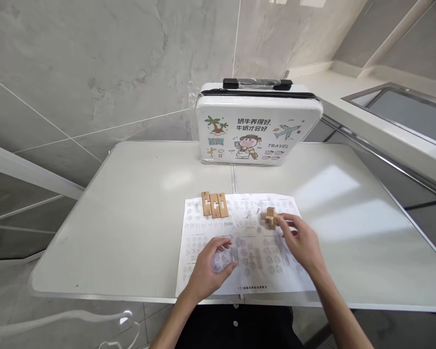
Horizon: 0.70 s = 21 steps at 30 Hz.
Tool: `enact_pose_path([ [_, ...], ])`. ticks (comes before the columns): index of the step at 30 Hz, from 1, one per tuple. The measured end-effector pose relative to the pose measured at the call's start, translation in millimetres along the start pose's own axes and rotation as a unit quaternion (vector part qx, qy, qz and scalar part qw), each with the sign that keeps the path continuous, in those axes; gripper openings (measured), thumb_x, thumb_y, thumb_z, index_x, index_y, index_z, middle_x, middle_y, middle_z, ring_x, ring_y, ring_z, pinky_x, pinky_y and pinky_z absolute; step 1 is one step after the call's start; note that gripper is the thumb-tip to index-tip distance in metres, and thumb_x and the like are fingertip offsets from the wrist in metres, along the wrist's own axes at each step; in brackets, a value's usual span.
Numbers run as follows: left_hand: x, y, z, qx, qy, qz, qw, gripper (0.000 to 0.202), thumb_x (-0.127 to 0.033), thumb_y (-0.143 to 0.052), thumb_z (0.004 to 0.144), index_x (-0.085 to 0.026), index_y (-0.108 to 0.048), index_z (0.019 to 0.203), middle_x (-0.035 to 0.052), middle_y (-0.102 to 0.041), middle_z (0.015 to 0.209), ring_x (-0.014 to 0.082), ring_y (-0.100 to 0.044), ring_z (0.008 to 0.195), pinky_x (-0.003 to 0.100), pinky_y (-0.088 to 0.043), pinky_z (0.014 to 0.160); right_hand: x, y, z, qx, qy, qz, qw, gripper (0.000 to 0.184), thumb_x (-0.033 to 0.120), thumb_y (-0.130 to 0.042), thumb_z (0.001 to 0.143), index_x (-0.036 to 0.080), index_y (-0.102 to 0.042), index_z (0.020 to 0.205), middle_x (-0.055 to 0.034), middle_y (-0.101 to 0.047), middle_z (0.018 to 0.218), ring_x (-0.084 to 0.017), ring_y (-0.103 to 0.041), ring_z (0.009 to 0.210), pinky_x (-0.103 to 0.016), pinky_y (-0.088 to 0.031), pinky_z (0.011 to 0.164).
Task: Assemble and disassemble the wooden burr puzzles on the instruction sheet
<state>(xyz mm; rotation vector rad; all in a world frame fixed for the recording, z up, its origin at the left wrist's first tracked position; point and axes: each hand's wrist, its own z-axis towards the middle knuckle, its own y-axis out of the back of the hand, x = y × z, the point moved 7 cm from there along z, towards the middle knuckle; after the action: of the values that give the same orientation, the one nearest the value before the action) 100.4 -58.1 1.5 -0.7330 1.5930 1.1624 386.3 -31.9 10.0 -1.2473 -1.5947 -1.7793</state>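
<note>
My right hand (298,237) pinches a small wooden interlocking puzzle (271,219), a cross-shaped block with a figure marked on one face, over the right part of a printed sheet (210,266). My left hand (213,265) is above the sheet's lower left, thumb and fingers apart, with nothing between them. Three flat wooden pieces (214,205) with cut-out slots and numbers lie side by side at the sheet's upper left, beyond the left hand. Whether the puzzle touches the paper, I cannot tell.
A white case (244,131) with cartoon prints and a black handle, wrapped in clear plastic, stands at the back of the white folding table (131,218). A tiled wall (94,63) rises behind it. At right is a pale ledge (352,102).
</note>
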Motion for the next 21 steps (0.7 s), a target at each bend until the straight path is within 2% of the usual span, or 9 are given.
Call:
enact_pose_path([
  [4,-0.9,-1.5,-0.5,0.004,-0.010,0.025,1.000,0.037,-0.031,-0.072,0.097,-0.030,-0.063,0.133,0.0058,-0.068,0.124,0.0231,-0.068,0.110,0.043,-0.059,0.100,-20.1,32.0,35.3,-0.087,0.014,-0.085,0.992,0.051,0.066,-0.055,0.098,0.019,-0.073,0.105,-0.0152,-0.078,0.115,-0.031,-0.075,0.099,-0.040,-0.061,0.077],
  [7,-1.7,-2.2,-0.7,0.007,-0.013,0.037,0.999,0.033,-0.031,-0.071,0.098,-0.030,-0.064,0.130,0.0053,-0.069,0.122,0.0226,-0.068,0.108,0.042,-0.060,0.099,-31.9,40.8,50.1,-0.108,0.016,-0.117,0.987,0.048,0.062,-0.054,0.098,0.019,-0.073,0.101,-0.0150,-0.078,0.116,-0.030,-0.075,0.097,-0.041,-0.058,0.080],
  [21,-4.8,-4.3,0.3,0.009,-0.025,0.057,0.998,0.023,-0.035,-0.063,0.103,-0.028,-0.068,0.124,0.0068,-0.070,0.121,0.0231,-0.069,0.110,0.042,-0.062,0.099,-52.1,45.7,65.7,-0.113,-0.022,-0.107,0.988,0.044,0.059,-0.058,0.094,0.018,-0.075,0.098,-0.0160,-0.077,0.115,-0.033,-0.073,0.102,-0.045,-0.053,0.092],
])
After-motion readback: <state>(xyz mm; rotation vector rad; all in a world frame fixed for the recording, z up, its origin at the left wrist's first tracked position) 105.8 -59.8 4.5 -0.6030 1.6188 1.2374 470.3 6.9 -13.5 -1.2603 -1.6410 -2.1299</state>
